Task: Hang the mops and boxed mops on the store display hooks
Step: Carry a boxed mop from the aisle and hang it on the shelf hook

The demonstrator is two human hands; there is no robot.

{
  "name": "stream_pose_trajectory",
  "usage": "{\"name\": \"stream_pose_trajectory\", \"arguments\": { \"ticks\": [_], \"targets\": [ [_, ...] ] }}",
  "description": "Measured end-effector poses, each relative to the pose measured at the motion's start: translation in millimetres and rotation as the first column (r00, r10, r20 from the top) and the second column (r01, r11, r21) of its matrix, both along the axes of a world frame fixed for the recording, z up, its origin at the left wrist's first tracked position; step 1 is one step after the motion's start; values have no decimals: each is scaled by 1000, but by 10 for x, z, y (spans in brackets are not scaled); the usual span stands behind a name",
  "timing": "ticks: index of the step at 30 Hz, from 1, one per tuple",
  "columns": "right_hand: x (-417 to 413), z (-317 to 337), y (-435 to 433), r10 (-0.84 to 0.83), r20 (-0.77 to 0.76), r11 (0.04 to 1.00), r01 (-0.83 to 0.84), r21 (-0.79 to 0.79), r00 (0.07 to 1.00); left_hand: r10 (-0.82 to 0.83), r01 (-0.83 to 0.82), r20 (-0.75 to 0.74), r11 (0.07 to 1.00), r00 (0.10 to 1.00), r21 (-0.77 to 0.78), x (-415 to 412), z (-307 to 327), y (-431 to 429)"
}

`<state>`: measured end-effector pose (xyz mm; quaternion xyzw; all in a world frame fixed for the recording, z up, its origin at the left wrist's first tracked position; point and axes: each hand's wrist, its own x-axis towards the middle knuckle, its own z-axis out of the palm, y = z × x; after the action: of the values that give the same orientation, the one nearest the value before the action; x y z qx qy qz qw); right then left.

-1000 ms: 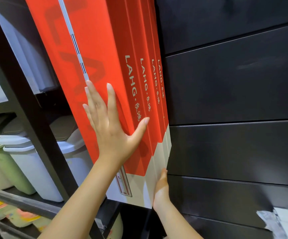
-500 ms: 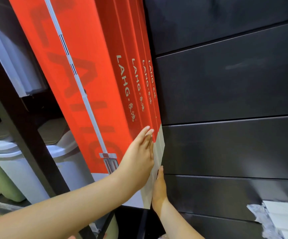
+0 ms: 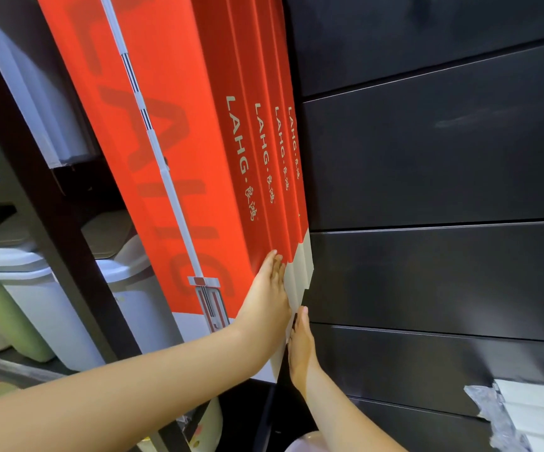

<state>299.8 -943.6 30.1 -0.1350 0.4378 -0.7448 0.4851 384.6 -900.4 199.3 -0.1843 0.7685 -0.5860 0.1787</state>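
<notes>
Several red boxed mops (image 3: 179, 93) with "LAHG" lettering hang side by side, tilted, against a black slat wall (image 3: 427, 158). The front box shows a printed white mop pole. The hooks are out of view above. My left hand (image 3: 269, 298) lies flat, fingers together, against the narrow side of the front box near its lower white end. My right hand (image 3: 301, 347) is at the bottom corner of the stack next to the wall, thumb up along the box edge and fingers hidden behind the boxes.
A black shelf post (image 3: 52, 223) runs diagonally at the left, with white and green lidded bins (image 3: 45, 305) behind it. White items wrapped in plastic (image 3: 525, 412) sit at the lower right against the wall.
My left hand slid from the wide front face of the box, fingers spread, down and right onto its narrow side near the bottom. The right hand stayed at the bottom corner.
</notes>
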Motion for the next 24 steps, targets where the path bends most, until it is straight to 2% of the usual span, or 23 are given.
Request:
{"name": "stream_pose_trajectory", "arguments": {
  "ticks": [7, 24],
  "targets": [
    [32, 35, -71, 51, 9, 998, -51, 35, 999, 36, -35, -40, 999, 999, 31, 43, -5, -71],
    [108, 97, -64, 2, 18, 1000, -1, -8, 1000, 20, -19, -17, 998, 1000, 56, 57, 39, -13]
  ]
}}
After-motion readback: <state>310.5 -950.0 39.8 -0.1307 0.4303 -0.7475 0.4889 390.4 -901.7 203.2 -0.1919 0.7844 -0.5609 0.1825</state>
